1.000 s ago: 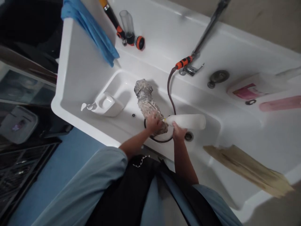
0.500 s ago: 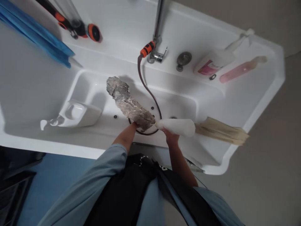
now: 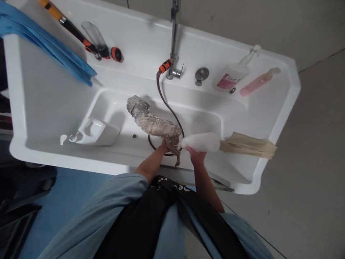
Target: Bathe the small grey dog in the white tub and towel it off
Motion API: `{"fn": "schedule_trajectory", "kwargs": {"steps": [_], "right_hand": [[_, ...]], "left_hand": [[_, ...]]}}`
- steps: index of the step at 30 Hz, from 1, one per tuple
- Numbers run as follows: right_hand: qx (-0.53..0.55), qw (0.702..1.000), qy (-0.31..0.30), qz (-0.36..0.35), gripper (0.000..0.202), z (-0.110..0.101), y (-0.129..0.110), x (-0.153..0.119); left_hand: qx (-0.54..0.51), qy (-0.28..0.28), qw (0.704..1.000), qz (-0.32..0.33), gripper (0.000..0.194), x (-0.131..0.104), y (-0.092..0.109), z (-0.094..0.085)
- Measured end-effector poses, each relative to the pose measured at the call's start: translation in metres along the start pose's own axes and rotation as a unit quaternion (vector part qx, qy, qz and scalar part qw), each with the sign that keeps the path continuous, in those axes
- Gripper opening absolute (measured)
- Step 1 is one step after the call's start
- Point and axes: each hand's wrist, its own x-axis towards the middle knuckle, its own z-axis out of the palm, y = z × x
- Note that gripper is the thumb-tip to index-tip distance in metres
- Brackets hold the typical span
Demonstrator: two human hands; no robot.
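Presumably slippery and yielding, the dog (image 3: 156, 125) suits support beneath its hindquarters (image 3: 172, 138), where closure of the left hand (image 3: 164, 145) is indiscernible; the right hand (image 3: 196, 156) clasps the white bottle (image 3: 204, 141).

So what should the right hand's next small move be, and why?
Perhaps the right hand should tilt the white bottle slightly toward the lower hind leg: its tip points at the rear of the wet-looking animal, and the left hand is at its hindquarters.
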Motion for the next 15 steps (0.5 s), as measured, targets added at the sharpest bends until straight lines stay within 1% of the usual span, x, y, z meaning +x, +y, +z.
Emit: {"fn": "schedule_trajectory", "kwargs": {"steps": [3,5,6,8,10,13,15], "right_hand": [[0.007,1.000,0.028,-0.008,0.060,-0.002,-0.010,-0.002],[0.010,0.999,0.043,-0.008,0.060,-0.002,-0.015,-0.004],[0.009,0.999,0.039,-0.008,0.059,-0.003,-0.017,-0.005],[0.004,1.000,0.021,-0.008,0.058,-0.004,-0.019,-0.008],[0.003,1.000,0.020,-0.019,0.057,-0.006,-0.021,-0.010],[0.007,0.998,0.032,-0.045,0.060,-0.012,-0.026,-0.015],[0.006,0.999,0.019,-0.046,0.061,-0.016,-0.029,-0.019]], "left_hand": [[-0.061,0.041,0.997,-0.018,0.052,-0.009,-0.008,0.006],[-0.092,0.043,0.995,-0.021,0.059,-0.015,-0.012,0.009],[-0.100,0.038,0.994,-0.015,0.063,-0.018,-0.014,0.010],[-0.109,0.034,0.994,-0.001,0.067,-0.022,-0.016,0.013],[-0.114,0.043,0.992,0.018,0.068,-0.026,-0.016,0.016],[-0.127,0.047,0.989,0.059,0.064,-0.032,-0.013,0.023],[-0.137,0.029,0.986,0.089,0.060,-0.034,-0.010,0.028]]}}
